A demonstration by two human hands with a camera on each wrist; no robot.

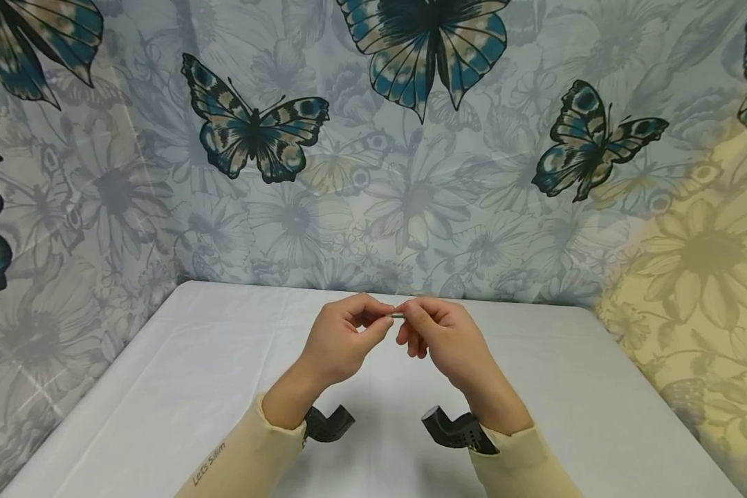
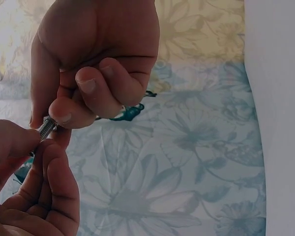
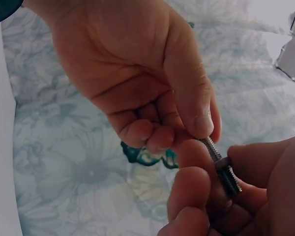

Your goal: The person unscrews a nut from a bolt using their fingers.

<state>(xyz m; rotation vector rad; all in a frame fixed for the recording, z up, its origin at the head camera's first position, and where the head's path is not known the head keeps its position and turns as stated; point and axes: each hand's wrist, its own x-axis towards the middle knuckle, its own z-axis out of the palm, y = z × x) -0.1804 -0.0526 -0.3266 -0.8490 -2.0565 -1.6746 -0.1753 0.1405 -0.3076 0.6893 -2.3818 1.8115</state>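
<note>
Metal bolt (image 3: 217, 156) between left hand (image 1: 342, 339) and right hand (image 1: 446, 339).

White cloth-covered table (image 1: 193, 387) is seen below. Floral backdrop (image 1: 411, 207) with blue-black butterflies (image 1: 252, 131) is hung behind and at both sides; a yellow-tinted patch (image 1: 703, 277) is seen at right.

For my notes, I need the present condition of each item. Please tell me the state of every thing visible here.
Left hand: pinches the bolt.
Right hand: pinches the same bolt.
Bolt: threaded, held in the air between both hands.
Nut: sits on the bolt's thread.
Table: covered in white.
</note>
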